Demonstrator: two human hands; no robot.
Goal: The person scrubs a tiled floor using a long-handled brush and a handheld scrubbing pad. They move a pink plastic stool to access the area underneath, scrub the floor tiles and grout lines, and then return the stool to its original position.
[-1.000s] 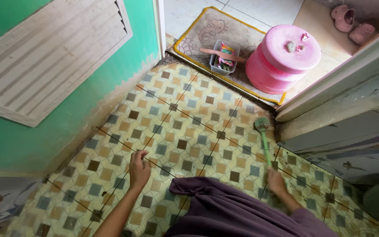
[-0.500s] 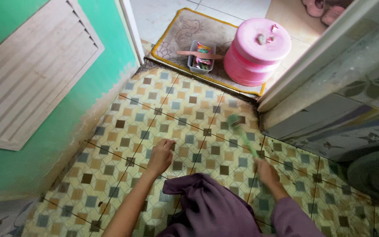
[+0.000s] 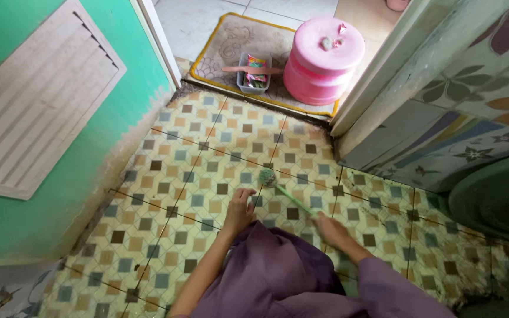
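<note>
My right hand point(image 3: 328, 228) grips the handle of a green scrub brush point(image 3: 278, 185). The brush head rests on the patterned tile floor point(image 3: 207, 159), just beyond my left hand. My left hand point(image 3: 240, 209) lies flat on the tiles with fingers spread, holding nothing. Purple cloth point(image 3: 272, 277) covers my lap and my right arm at the bottom of the view.
A green door with a pale slatted vent point(image 3: 36, 106) stands at the left. Past the doorway lie a mat point(image 3: 219, 47), a small tray of items point(image 3: 251, 73) and a pink lidded bucket point(image 3: 322, 59). A flowered wall point(image 3: 460, 118) and a dark basin point(image 3: 496, 200) are at the right.
My right hand has swept the brush from the right, near the door frame, leftward to the floor in front of my left hand. The view has shifted to the right.
</note>
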